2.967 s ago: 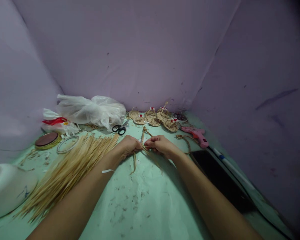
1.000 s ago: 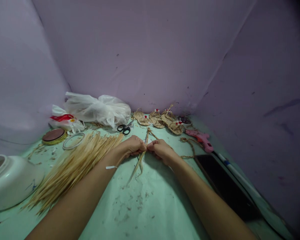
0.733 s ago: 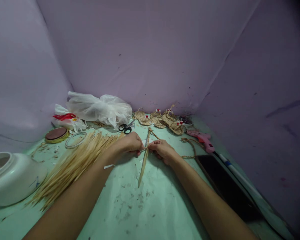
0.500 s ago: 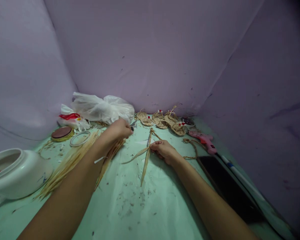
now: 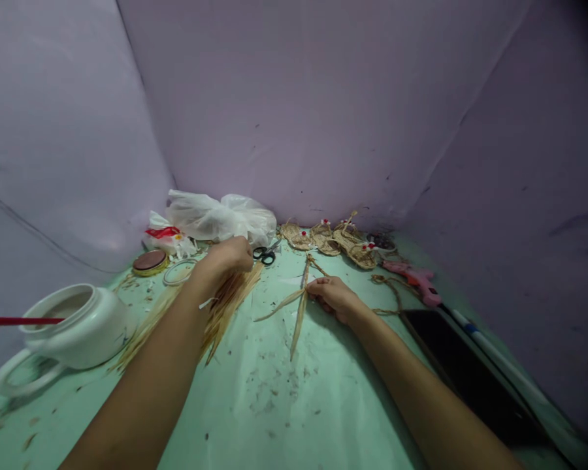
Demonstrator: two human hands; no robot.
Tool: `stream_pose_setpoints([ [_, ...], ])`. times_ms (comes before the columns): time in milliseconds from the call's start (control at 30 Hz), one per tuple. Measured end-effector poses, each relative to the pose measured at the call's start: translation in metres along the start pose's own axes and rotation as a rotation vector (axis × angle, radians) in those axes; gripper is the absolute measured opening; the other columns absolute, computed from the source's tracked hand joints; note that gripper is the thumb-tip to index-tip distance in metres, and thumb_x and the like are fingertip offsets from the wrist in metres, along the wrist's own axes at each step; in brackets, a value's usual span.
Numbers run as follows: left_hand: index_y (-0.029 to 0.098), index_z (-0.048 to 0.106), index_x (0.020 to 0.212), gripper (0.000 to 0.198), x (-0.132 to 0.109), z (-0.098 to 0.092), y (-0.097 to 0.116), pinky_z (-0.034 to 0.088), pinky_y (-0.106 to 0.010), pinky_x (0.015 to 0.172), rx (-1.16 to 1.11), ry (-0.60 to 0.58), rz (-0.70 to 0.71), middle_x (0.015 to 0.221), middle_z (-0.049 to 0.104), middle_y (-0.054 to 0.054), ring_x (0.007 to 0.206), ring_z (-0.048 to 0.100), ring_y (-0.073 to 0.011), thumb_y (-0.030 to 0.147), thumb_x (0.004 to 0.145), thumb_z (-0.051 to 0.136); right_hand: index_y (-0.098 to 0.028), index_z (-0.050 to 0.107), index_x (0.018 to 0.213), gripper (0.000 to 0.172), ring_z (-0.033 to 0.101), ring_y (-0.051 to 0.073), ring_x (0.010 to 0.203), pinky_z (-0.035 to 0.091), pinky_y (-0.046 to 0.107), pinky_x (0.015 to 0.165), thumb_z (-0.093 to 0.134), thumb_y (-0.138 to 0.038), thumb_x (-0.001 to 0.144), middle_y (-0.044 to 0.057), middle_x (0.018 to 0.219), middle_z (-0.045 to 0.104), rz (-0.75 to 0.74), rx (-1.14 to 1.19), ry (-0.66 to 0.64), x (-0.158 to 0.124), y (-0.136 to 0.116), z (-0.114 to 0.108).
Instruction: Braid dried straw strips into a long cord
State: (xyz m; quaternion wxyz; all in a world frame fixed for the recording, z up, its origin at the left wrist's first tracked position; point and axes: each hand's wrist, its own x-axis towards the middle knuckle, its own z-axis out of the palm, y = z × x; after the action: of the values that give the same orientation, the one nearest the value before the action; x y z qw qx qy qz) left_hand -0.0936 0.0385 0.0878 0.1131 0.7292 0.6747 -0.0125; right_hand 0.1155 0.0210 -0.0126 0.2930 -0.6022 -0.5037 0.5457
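Observation:
Pinched in my right hand [image 5: 336, 298] is a braid of dry fibre strips; loose strip ends [image 5: 298, 323] fan out from the pinch toward me. Its thin braided cord [image 5: 318, 266] loops above the hand and shows again on the right as a rope [image 5: 389, 287]. My left hand [image 5: 232, 254] is closed, fingers curled down over the top end of a bundle of dry strips [image 5: 232, 307]. What its fingertips hold is hidden. Black-handled scissors [image 5: 264, 254] lie just right of it.
Several small woven slippers with red beads [image 5: 326, 240] line the back wall. A pink glue gun [image 5: 414, 279] and a dark phone-like slab [image 5: 470, 372] lie right. Left are a white ceramic pot [image 5: 85, 326], a round tin [image 5: 149, 261], a ring [image 5: 179, 272] and a plastic bag [image 5: 220, 219].
My left hand has moved left, away from the scissors, onto the strip bundle; the scissors now show fully. My right hand keeps its pinch. The whole view has shifted slightly left.

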Motion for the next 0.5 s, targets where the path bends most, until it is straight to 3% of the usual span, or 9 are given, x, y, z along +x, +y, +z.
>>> stream_pose_setpoints([
  [233, 0.015, 0.064, 0.073, 0.025, 0.018, 0.025, 0.002, 0.038, -0.026, 0.057, 0.015, 0.067, -0.098, 0.072, 0.063, -0.01, 0.068, 0.057, -0.0208, 0.018, 0.051, 0.052, -0.016, 0.047, 0.056, 0.012, 0.019, 0.003, 0.029, 0.01, 0.021, 0.032, 0.054, -0.023, 0.062, -0.009, 0.035, 0.03, -0.023, -0.001, 0.017, -0.002, -0.001, 0.001],
  [500, 0.014, 0.063, 0.065, 0.018, 0.034, 0.045, -0.007, 0.036, -0.024, 0.053, -0.067, 0.12, -0.088, 0.068, 0.062, -0.01, 0.065, 0.056, -0.0204, 0.022, 0.052, 0.053, -0.016, 0.046, 0.053, 0.012, 0.018, 0.003, 0.028, 0.009, 0.021, 0.032, 0.053, -0.021, 0.061, -0.009, 0.032, 0.027, -0.018, 0.003, 0.022, -0.004, -0.004, 0.002],
])
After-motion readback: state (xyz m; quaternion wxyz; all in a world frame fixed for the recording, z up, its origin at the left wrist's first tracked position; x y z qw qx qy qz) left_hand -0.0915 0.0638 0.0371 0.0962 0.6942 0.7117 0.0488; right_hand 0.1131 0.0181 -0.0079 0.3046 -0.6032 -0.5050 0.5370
